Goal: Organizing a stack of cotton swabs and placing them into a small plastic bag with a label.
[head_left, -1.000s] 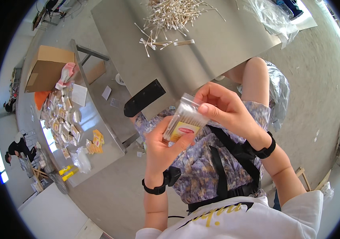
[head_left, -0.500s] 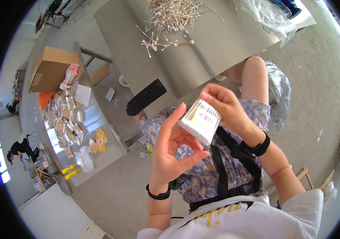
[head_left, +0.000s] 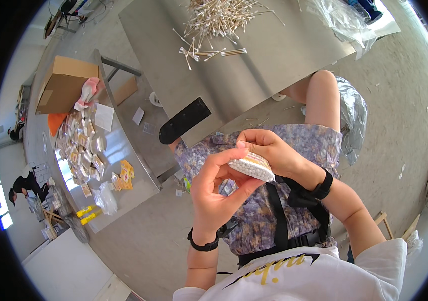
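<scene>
A clear pack of cotton swabs is held over my lap, its white cotton tips facing me and a yellowish printed side partly showing. My left hand grips its left end, index finger along the top edge and thumb at the lower edge. From the far right side my right hand also holds the pack, its fingers bent at the top. Part of the pack is hidden behind the fingers. A large heap of loose cotton swabs lies on the metal table ahead, with a few strays in front of it.
At the table's near left corner lies a black strip. The left side table carries many filled packs, yellow cards, two yellow tubes and a cardboard box. Clear plastic bags lie at the far right.
The pack has tilted so its cotton-tip end faces me more and its printed side less. My left fingers have closed onto it. My right hand has moved slightly down and left.
</scene>
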`<action>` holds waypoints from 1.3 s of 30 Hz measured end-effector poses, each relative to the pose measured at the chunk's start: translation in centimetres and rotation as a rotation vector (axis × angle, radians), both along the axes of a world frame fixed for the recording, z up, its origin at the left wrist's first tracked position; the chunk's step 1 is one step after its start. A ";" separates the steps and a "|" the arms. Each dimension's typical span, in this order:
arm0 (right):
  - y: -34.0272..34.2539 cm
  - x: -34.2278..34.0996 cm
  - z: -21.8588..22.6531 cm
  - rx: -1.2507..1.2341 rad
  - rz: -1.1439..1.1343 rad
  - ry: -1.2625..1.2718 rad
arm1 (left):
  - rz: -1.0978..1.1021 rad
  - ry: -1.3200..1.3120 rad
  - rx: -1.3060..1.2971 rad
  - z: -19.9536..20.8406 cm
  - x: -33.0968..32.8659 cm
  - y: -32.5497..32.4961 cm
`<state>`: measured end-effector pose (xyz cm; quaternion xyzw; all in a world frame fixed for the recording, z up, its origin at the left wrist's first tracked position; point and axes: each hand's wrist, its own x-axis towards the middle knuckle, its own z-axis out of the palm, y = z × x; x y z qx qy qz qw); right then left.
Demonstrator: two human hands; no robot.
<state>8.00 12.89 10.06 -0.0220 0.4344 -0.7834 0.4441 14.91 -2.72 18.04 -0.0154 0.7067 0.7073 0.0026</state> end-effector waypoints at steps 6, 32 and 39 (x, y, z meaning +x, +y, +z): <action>-0.1 0.0 0.0 0.044 0.005 0.007 | 0.006 0.010 -0.052 0.1 0.0 0.1; 1.6 0.2 9.2 0.259 0.075 0.760 | -0.347 -0.423 0.190 -0.7 0.1 -1.1; 3.0 -0.3 9.3 0.118 0.231 0.418 | -0.374 -0.226 0.040 -1.9 1.0 -1.9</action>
